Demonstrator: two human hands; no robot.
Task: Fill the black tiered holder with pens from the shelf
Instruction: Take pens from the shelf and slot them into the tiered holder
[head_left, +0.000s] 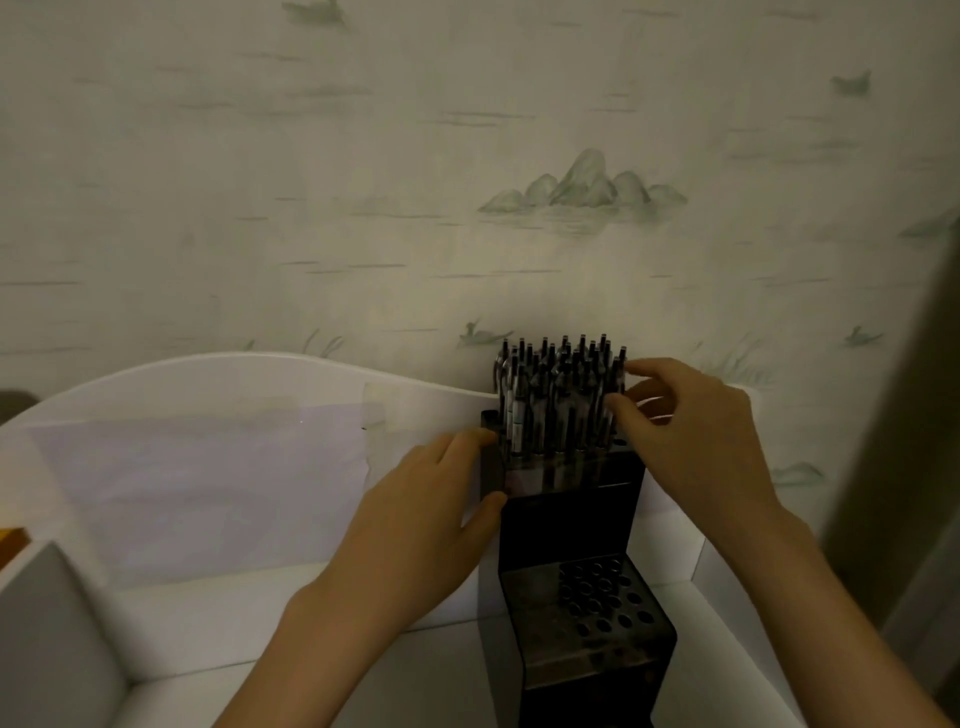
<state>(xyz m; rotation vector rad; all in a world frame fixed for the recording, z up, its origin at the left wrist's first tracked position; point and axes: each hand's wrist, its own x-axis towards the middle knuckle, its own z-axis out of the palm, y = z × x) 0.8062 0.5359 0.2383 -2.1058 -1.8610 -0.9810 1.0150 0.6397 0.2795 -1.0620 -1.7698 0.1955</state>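
Dim, flat indoor light, soft grainy focus, and wide-angle bending at edges.

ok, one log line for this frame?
top tier: full of pens | lower tier: holes empty | left hand: steadies holder side | right hand: fingertips at pens
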